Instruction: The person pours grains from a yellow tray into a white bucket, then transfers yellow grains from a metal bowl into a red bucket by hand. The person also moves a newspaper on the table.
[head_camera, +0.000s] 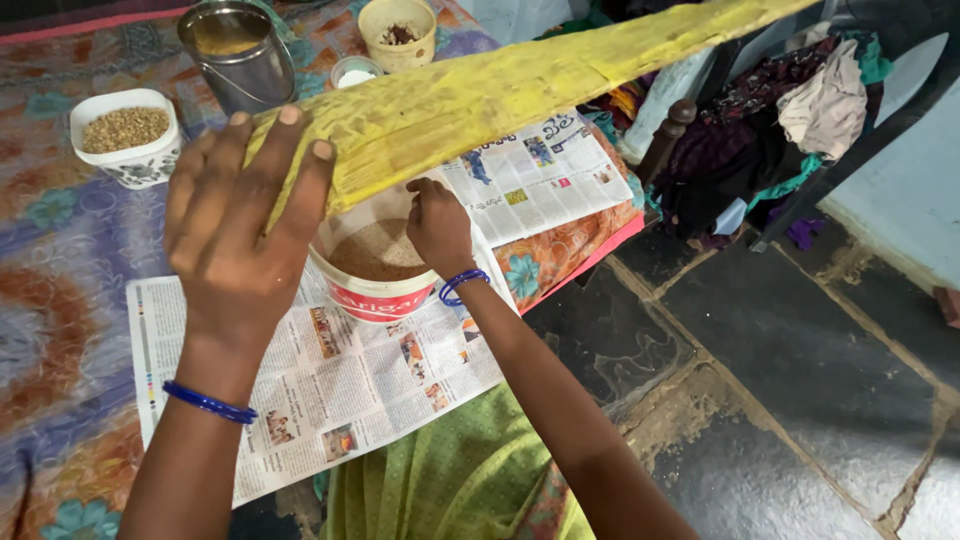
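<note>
my left hand grips the near edge of a yellow woven winnowing tray, fingers spread wide over its top, and the tray runs tilted from the centre left of the frame up to the upper right. my right hand sits just under the tray's lower edge in the middle of the frame, fingers curled in a loose fist over a white and red bucket; i cannot tell whether it pinches anything. the bucket holds fine brownish grain and stands on a spread newspaper over a patterned floral cloth. in the upper left, a white bowl of grain stands beside a steel pail, with a cream cup and a small white tub near it. dark stone floor fills the lower right.
</note>
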